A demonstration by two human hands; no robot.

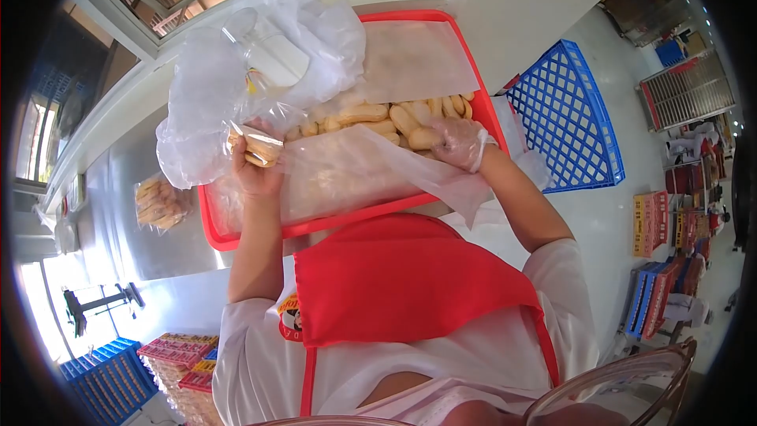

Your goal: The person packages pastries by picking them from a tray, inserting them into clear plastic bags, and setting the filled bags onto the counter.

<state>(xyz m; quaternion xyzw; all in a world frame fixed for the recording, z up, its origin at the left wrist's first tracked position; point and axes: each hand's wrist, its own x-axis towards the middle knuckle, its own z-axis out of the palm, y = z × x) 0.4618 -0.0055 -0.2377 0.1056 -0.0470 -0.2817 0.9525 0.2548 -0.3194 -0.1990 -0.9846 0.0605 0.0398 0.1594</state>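
Finger-shaped, pale yellow pastries (364, 115) lie in a row in a red-rimmed tray (347, 222), between translucent sheets (422, 59). My left hand (259, 170) is closed around a clear plastic bag (264, 147) with several pastries inside, over the tray's left part. On the right, my right hand (457, 143), in a clear plastic glove, has its fingers on a pastry (424, 139) at the row's right end. A filled bag (160, 203) rests on the metal surface left of the tray.
White plastic bags (197, 95) and a white container (277, 61) lie at the tray's upper left. A blue crate (564, 122) stands on the right. The metal table (118, 241) extends left. Stacked crates (650, 225) stand farther right, others (110, 371) at lower left.
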